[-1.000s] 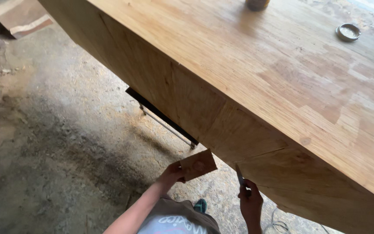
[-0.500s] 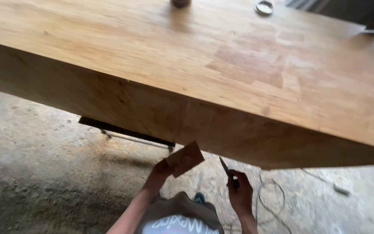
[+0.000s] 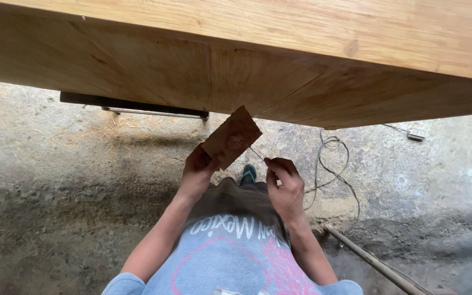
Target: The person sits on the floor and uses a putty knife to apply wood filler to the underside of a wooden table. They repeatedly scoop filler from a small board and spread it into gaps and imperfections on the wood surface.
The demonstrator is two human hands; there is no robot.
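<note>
My left hand (image 3: 196,169) holds a small flat brown rectangular piece (image 3: 231,137), tilted with one corner up near the underside edge of a large wooden slab (image 3: 258,82). My right hand (image 3: 284,184) is closed on a thin dark tool (image 3: 257,154) whose tip reaches to the brown piece. Both hands are just below the slab's front face, above my grey printed shirt (image 3: 236,251).
The slab fills the top of the view. Below is a rough concrete floor with sawdust. A thin cable (image 3: 334,164) loops on the floor to the right, near a small white box (image 3: 417,134). A metal rod (image 3: 372,262) lies at lower right. A dark metal frame (image 3: 132,106) sits under the slab.
The view has swung down and closer to the slab's front face. My hands stay together; the thin tool now touches the brown piece.
</note>
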